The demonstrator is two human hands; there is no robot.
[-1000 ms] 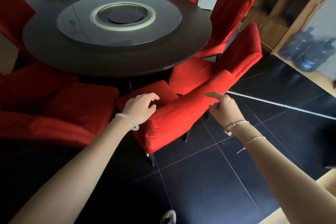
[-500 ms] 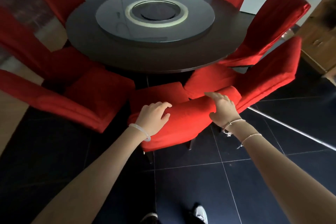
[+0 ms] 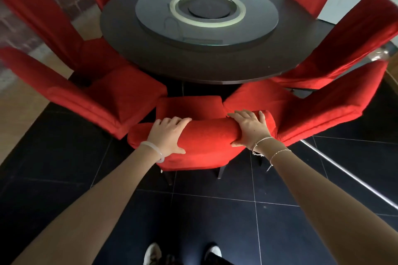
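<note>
A red fabric-covered chair stands right in front of me, its seat facing the round dark table. My left hand grips the left part of the chair's padded top rail, fingers over the top and thumb on the near side. My right hand grips the right part of the same rail, fingers curled over it. Both wrists wear bracelets.
More red chairs ring the table: one close on the left, two close on the right. A glass turntable sits on the table. A metal floor strip runs right. My shoes stand on black tiles.
I have moved round to face the chair squarely. Both hands, near the backrest before, have closed over its top rail. The chair now points straight at the table.
</note>
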